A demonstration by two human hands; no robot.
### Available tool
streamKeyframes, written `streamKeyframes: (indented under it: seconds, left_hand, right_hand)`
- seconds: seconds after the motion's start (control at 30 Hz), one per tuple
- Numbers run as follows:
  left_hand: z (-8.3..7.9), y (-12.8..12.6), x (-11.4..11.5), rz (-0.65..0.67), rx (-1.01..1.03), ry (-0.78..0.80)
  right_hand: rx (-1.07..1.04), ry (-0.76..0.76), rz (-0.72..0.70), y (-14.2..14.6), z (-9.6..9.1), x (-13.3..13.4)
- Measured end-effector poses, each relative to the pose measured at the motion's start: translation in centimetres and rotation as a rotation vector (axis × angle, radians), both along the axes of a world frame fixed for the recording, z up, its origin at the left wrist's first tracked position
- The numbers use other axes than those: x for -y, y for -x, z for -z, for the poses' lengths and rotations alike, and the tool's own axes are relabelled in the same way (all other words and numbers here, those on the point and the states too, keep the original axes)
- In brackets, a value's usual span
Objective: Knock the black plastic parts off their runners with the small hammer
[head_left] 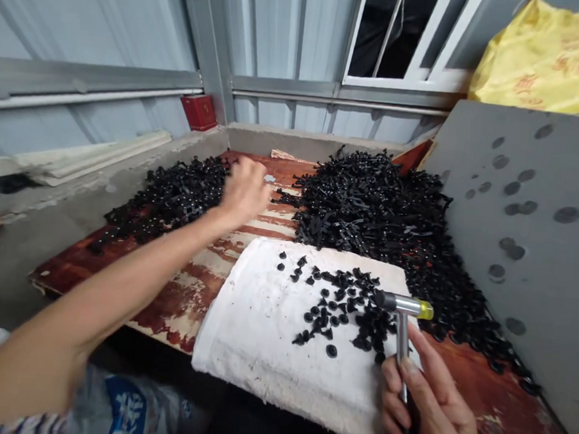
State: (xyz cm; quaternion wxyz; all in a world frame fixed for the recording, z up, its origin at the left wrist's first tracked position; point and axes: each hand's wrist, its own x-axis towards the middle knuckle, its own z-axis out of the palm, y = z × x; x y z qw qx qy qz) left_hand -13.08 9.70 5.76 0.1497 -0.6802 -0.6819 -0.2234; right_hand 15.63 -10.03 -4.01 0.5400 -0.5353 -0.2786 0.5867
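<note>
Right grip (429, 408) wraps hammer (405, 308), left grip (244, 190) (blurred) perhaps touching parts (175, 195)

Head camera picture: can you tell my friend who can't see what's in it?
A person's right hand holds a small hammer over little black pieces scattered on a white pad. The left hand reaches to a pile of black pieces on a worn red board; a bigger pile lies beside it.

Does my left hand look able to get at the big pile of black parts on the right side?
Probably yes. The left hand is by the smaller pile, and only a bare strip of the red board lies between it and the big pile. The hammer in the right hand is well clear.
</note>
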Motion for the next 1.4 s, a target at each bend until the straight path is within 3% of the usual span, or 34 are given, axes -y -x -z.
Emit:
streamKeyframes:
  seconds: [0.1,0.2,0.3,0.47,0.6,0.77,0.87,1.1,1.23,1.4]
  left_hand:
    - [3.1,-6.2,-0.8,0.253,-0.014,0.332]
    - [5.2,-10.7,-1.7,0.249,0.04,0.387]
    - [5.6,-11.9,-2.7,0.222,0.063,0.385]
    - [4.4,-9.7,-3.5,0.196,0.181,0.361]
    - [2.9,-7.6,-2.5,0.191,0.358,0.309]
    - [1.6,-5.6,1.2,0.326,1.161,0.485]
    - [1.8,-4.4,4.1,0.339,1.37,0.588]
    - [3.3,-2.0,8.4,0.207,1.511,0.858]
    - [4.3,-1.5,8.5,0.196,1.502,0.913]
    - [5.3,-1.4,7.7,0.123,1.443,0.854]
  right_hand:
    - [0.046,0.02,0.003,0.7,-0.6,0.0]
    - [0.043,0.035,0.025,1.1,-1.2,0.1]
    - [0.015,0.035,0.027,1.1,-1.4,0.2]
    - [-0.036,0.013,0.034,1.0,-1.4,0.2]
    - [-0.075,-0.038,0.044,0.9,-1.3,0.3]
    - [-0.077,-0.066,0.008,0.4,-0.6,0.4]
    - [-0.069,-0.073,0.0,0.1,-0.3,0.4]
    - [-0.02,-0.058,0.031,0.4,-0.6,0.2]
    - [0.005,-0.053,0.066,0.8,-0.7,0.0]
    - [0.024,-0.07,0.069,0.7,-0.4,0.2]
